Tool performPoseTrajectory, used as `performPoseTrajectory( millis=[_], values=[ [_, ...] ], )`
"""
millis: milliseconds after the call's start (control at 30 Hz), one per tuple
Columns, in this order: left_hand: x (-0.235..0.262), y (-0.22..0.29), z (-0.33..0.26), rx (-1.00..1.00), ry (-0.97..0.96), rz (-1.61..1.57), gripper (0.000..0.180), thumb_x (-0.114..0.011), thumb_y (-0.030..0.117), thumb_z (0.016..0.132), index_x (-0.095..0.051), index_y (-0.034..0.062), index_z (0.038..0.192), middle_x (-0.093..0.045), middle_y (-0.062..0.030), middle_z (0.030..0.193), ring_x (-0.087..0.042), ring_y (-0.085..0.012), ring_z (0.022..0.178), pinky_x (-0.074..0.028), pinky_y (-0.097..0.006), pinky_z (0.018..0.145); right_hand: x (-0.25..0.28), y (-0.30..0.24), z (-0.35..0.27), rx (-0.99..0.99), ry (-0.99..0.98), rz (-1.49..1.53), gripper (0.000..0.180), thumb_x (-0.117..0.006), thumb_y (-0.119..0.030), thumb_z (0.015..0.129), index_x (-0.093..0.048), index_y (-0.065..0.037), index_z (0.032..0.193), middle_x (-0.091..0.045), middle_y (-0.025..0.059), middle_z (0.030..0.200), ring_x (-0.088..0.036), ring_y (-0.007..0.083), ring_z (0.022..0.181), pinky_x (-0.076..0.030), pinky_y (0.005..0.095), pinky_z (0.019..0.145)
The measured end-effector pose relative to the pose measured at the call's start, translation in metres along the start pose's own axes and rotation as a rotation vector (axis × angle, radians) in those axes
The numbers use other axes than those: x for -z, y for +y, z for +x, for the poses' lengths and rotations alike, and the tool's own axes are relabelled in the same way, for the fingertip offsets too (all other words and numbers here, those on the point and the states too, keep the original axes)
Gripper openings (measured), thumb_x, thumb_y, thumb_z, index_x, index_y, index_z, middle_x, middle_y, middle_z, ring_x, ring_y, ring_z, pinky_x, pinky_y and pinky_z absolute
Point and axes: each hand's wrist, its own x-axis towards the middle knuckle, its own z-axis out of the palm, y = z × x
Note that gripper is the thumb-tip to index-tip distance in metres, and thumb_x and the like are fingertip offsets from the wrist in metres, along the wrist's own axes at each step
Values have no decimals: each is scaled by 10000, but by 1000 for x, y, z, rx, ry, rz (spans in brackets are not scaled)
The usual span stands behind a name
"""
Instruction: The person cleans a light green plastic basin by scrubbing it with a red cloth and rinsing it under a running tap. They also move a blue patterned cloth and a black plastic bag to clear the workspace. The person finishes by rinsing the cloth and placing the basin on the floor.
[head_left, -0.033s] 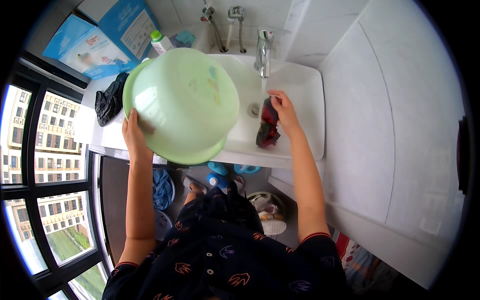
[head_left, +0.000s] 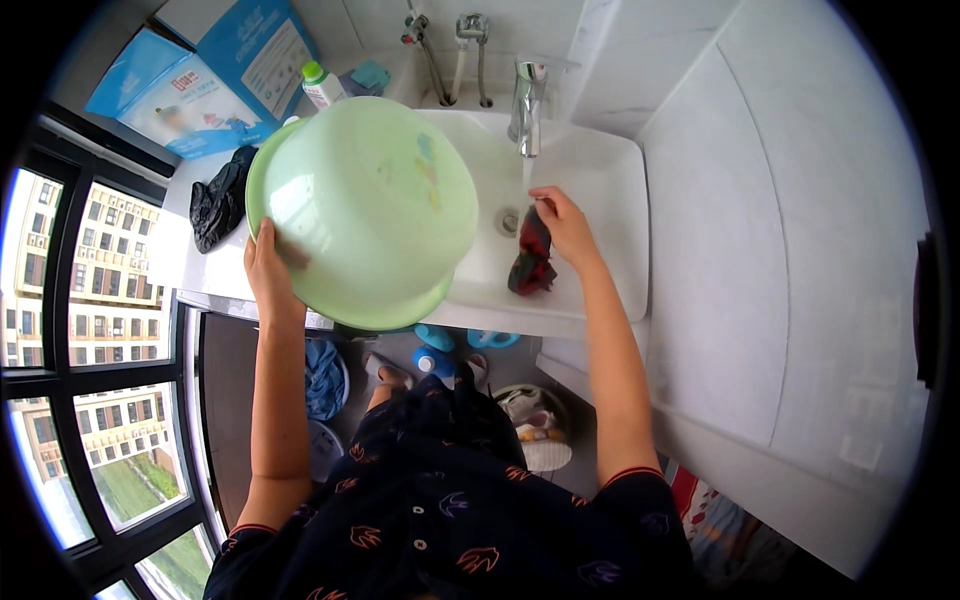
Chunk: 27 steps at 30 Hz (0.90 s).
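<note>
My left hand grips the rim of a pale green plastic basin, which is tipped so that its rounded underside faces me. The basin covers the left part of the white sink. In my right hand, a small dark red and black cloth hangs down, pinched at its upper end, over the sink beside the drain. Just beyond that hand stands the chrome faucet, with a thin stream of water falling from its spout. What lies behind the basin is hidden.
On the counter left of the basin are a black plastic bag, a blue and white carton and a white bottle with a green cap. Below, a tub of blue cloth, a blue bottle and a bin stand on the floor.
My right hand and the cloth have shifted slightly left and a little nearer to me. My left hand and the basin have barely moved.
</note>
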Motion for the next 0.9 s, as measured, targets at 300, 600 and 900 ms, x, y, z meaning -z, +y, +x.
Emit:
performPoseTrajectory(
  millis=[300,600,900],
  values=[
    [1,0,-2,17,16,-24,231,-485,264,976,-562,59,1051,-544,-6,816,-533,-109,673,-435,-271,551,-7,-57,8,-355,-36,662,187,-556,-172,929,-616,-121,1099,-581,8,847,-557,104,742,-478,286,558],
    [1,1,2,43,-9,-15,232,-522,276,962,-571,83,1082,-558,0,862,-545,-112,720,-442,-270,582,-24,11,-26,-189,32,-801,342,-668,-313,811,-637,-133,1100,-629,127,981,-562,346,1041,-487,449,849],
    [1,2,3,53,-20,30,242,-525,281,959,-572,87,1095,-559,1,862,-545,-113,724,-438,-270,581,-57,55,-27,-357,55,-755,267,-685,-340,798,-660,-145,979,-520,185,1108,-537,357,1058,-503,449,833]
  ],
)
